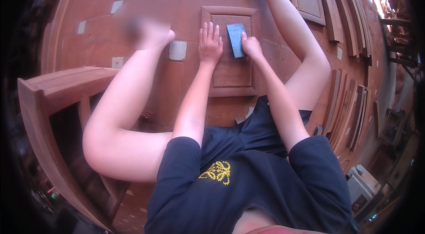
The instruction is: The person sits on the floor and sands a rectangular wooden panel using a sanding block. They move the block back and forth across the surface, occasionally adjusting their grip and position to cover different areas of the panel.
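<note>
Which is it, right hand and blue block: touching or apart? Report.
Touching: the head view shows the right hand gripping the blue block at its right edge.

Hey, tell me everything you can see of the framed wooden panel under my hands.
The framed wooden panel is a reddish-brown rectangle with a wide border around a plain centre. It lies flat on the reddish-brown floor, longer sides running away from you. Your left hand lies palm down over its left side; your right hand holds a blue-grey rectangular block over its centre. Hands and block hide parts of it.
</note>
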Demonstrator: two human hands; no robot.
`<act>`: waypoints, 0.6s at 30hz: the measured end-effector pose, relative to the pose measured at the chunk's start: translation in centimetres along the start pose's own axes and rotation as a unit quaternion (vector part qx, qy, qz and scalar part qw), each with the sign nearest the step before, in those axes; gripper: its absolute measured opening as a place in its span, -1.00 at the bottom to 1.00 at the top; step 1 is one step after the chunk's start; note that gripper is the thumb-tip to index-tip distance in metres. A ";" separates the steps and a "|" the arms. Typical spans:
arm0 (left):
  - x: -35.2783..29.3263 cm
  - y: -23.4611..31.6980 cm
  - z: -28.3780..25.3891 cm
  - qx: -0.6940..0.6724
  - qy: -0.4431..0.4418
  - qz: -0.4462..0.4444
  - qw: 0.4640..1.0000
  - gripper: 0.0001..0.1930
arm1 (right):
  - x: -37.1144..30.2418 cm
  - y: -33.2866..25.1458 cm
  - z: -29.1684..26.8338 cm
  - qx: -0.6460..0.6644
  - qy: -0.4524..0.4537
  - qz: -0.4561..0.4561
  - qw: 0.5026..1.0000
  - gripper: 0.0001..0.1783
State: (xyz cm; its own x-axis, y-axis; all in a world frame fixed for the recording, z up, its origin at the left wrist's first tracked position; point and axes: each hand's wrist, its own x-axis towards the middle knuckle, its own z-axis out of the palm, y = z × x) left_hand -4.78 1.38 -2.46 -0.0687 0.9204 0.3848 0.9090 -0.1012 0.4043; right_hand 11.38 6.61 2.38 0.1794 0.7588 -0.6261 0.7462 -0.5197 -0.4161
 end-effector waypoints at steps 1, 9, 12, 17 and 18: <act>-0.1 -0.1 -0.2 0.005 -0.003 0.000 1.000 -0.49 | -0.8 0.8 0.6 0.008 -0.003 0.010 1.000 -0.28; 0.4 -0.1 -0.3 -0.001 -0.013 0.064 0.998 -0.42 | 1.2 -4.4 -0.3 0.063 0.033 0.004 0.997 -0.25; -0.1 -0.3 0.0 -0.021 -0.004 0.052 0.998 -0.38 | 0.3 -1.1 1.9 -0.004 0.059 -0.029 0.998 -0.24; 0.2 -0.2 0.0 -0.007 0.005 0.054 0.998 -0.47 | 0.6 0.2 2.2 -0.056 0.065 -0.028 0.996 -0.23; 0.0 -0.5 -0.2 -0.006 0.002 0.049 0.999 -0.48 | 0.0 -2.1 1.0 -0.040 0.029 -0.016 0.999 -0.24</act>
State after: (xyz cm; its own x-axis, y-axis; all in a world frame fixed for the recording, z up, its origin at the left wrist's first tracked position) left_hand -5.36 1.35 -2.50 0.0188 0.9047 0.4256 0.9068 -0.1947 0.3739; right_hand 9.21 7.31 2.58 0.1899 0.7977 -0.5723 0.8006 -0.4633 -0.3801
